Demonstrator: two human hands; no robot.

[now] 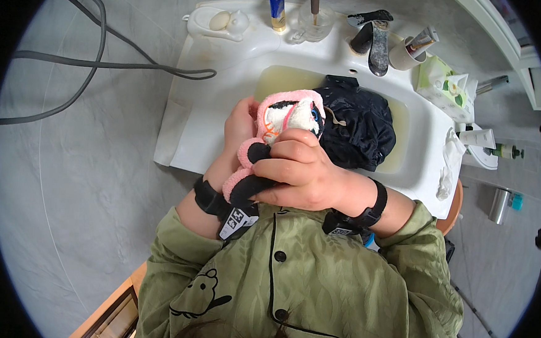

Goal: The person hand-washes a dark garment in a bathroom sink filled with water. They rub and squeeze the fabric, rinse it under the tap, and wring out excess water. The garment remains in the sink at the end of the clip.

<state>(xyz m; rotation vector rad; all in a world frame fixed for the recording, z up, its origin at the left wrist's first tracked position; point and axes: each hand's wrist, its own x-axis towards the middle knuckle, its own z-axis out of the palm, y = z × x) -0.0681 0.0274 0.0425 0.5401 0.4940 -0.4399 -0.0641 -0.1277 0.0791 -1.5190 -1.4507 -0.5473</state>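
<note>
Both my hands hold a pink plush cloth item (289,100) with black-and-pink rounded ear parts, an embroidered blue eye and white patches, over the near left part of the sink basin. My left hand (240,125) grips it from the left side and is partly hidden behind it. My right hand (298,170) curls over its near part, fingers closed on the fabric. Just right of the plush item, a dark wet garment (359,123) lies bunched in yellowish water in the white sink (198,132). A light cord shows on the garment.
Along the back rim stand a cat-shaped soap dish (237,25), a blue and gold tube (277,9), a glass mug (316,25), a faucet (378,41) and a cup with tubes (405,56). A tissue pack (445,89) and crumpled tissue (448,166) are at right. A grey hose (96,63) loops at left.
</note>
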